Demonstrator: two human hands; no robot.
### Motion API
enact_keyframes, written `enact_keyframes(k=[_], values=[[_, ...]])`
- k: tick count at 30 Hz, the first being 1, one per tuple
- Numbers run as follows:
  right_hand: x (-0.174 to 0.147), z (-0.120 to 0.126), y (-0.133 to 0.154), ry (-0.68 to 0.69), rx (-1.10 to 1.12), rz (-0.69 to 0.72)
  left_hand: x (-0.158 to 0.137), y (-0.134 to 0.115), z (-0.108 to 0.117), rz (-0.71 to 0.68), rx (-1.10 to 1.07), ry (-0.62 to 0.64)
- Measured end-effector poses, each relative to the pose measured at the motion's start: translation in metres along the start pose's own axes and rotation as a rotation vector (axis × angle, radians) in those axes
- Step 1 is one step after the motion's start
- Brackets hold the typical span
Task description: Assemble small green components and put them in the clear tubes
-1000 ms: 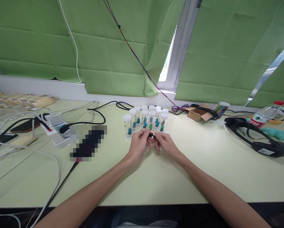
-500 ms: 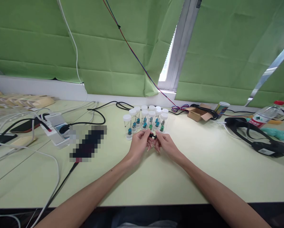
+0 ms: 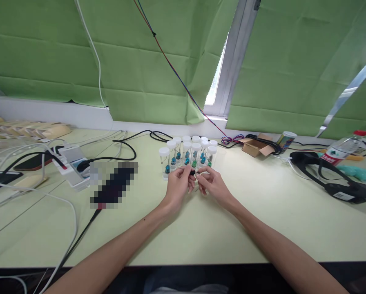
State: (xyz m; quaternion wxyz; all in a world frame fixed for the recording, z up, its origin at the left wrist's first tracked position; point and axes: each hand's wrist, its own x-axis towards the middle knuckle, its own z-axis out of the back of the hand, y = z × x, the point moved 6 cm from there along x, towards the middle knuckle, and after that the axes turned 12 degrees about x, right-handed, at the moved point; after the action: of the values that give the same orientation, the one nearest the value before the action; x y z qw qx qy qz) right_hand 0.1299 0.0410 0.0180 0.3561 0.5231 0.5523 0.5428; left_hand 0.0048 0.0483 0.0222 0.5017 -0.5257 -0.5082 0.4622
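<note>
My left hand (image 3: 178, 182) pinches a small black piece (image 3: 192, 172) between thumb and fingers. From the other side, the bent fingers of my right hand (image 3: 212, 182) close on the right end of this piece, where a thin light tip shows. Its exact kind is too small to make out. Just beyond my hands stand several clear tubes with white caps, one of them a front-left tube (image 3: 164, 162). Blue and green bits with thin stems are visible inside the tubes.
A white power strip (image 3: 71, 167) with cables lies left, near a pixelated dark object (image 3: 117, 185). Rightward are an open cardboard box (image 3: 256, 147), a printed can (image 3: 285, 142), a black headset (image 3: 339, 190) and a red-capped bottle (image 3: 342, 149). A green blind (image 3: 158, 73) hangs behind.
The black piece and my left fingertips have shifted slightly left. My right fingers have moved slightly up and curled differently at the piece's right end. The tubes stay put.
</note>
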Motion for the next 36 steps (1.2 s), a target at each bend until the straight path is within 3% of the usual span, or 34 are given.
enact_keyframes(k=[24,36], values=[[0.0034,-0.0005,0.0004,0.044,-0.023,0.025,0.0001,0.0,-0.0033,-0.01,0.004,0.037],[0.0038,0.002,-0.0046,-0.016,-0.025,-0.004,-0.0007,0.0003,-0.0024,0.002,0.003,0.018]])
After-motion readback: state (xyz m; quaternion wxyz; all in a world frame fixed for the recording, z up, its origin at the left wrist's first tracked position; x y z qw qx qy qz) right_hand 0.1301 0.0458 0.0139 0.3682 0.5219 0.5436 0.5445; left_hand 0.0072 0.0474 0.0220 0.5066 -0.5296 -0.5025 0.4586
